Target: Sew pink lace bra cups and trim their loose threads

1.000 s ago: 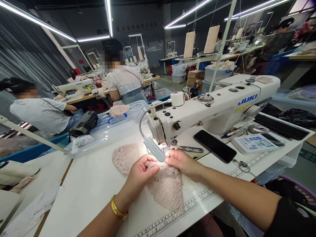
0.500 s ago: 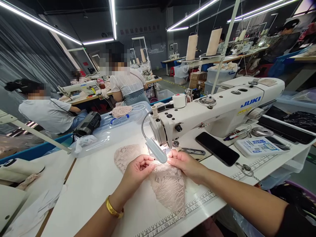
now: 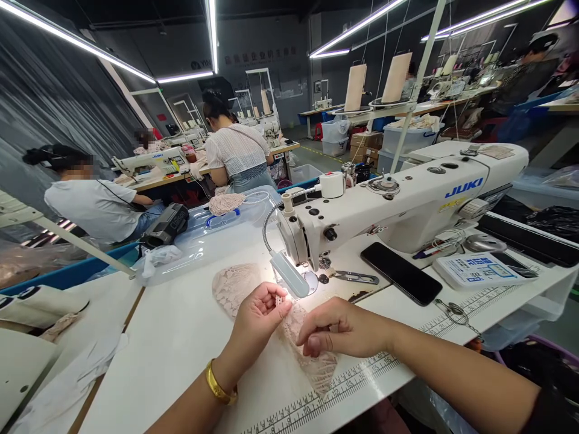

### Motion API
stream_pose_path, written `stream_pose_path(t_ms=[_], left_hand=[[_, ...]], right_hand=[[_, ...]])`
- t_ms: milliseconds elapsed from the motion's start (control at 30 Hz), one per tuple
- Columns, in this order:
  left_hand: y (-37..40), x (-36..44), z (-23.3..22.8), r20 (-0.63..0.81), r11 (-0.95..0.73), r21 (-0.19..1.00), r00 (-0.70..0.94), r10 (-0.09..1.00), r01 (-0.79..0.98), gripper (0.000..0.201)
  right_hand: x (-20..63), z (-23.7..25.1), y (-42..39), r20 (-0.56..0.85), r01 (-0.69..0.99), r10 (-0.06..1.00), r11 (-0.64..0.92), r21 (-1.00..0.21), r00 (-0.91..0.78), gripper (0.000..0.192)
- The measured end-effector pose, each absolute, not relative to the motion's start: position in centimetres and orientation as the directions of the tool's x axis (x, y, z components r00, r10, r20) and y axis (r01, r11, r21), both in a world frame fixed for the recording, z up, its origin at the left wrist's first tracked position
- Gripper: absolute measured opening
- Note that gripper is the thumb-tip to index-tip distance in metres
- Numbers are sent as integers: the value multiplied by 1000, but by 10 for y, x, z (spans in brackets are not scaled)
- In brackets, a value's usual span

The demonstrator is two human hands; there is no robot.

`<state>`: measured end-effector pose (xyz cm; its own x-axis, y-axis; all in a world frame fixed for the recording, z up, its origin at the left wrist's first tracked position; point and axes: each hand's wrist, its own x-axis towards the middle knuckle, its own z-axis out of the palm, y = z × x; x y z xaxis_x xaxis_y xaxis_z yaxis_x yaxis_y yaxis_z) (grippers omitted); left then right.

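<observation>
My left hand point(image 3: 262, 313), a gold bangle on its wrist, pinches the top edge of a pale pink lace piece point(image 3: 319, 371) just in front of the needle area. The lace hangs from those fingers toward me and lies over the ruler strip. Over its middle is my right hand point(image 3: 346, 331), fingers loosely curled with a gap between them and no grip showing; it partly covers the lace. A second lace piece point(image 3: 233, 286) lies flat behind my left hand. The sewing machine point(image 3: 398, 199) stands beyond, its lamp point(image 3: 290, 274) lighting the spot.
Right of the needle lie thread snips point(image 3: 357, 277), a black phone point(image 3: 400, 273) and a white box point(image 3: 479, 269). A clear plastic tray point(image 3: 190, 241) is behind the table's left part. Thread cones point(image 3: 43, 313) stand at left. Co-workers sit at machines farther back.
My right hand has let go of the lace's upper edge and come down toward me over its middle. My left hand keeps its pinch. The view has shifted slightly.
</observation>
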<state>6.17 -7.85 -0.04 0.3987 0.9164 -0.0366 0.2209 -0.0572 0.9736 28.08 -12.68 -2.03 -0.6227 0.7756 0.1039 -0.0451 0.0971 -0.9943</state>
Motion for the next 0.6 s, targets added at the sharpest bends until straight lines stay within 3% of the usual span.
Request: stream_pose_path(t_ms=[200, 367, 600], left_hand=[[-84, 62, 1, -89, 18, 988, 470, 878, 153, 36], [-86, 62, 2, -161, 119, 987, 549, 820, 111, 31], [-83, 66, -2, -182, 152, 983, 524, 832, 100, 29]], right_hand=[[279, -22, -119, 181, 172, 954, 225, -959, -237, 12], [277, -26, -114, 92, 118, 941, 137, -983, -325, 19], [274, -25, -113, 105, 121, 952, 145, -982, -287, 17]])
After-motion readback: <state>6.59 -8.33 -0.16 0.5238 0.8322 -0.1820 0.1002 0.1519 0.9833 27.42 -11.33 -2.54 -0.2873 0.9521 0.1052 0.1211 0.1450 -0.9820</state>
